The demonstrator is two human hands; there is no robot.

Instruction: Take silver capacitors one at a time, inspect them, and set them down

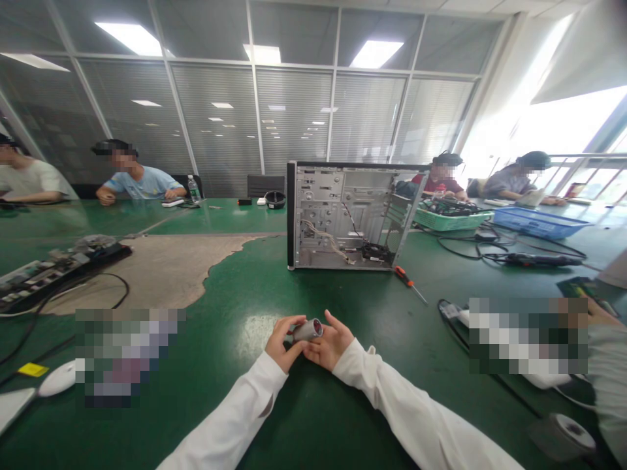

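Two bare hands are close together over the green surface (235, 405), and one small grey cylinder (304, 331) is between them. The left hand (279, 344) holds it: the fingers pass over the far side and the thumb is at the near side, so the gap is only as narrow as the cylinder. The reddish end points to the right, toward the right hand (337, 346). This right hand is loosely spread, its thumb raised away; its fingers are just under the reddish end, and I cannot tell whether they carry any weight. Beyond the fingers of both hands, somewhat to the right, a computer case (323, 215) stands upright with its inside visible. An orange-handled screwdriver (405, 277) lies near its lower corner, farther to the right of the fingers.
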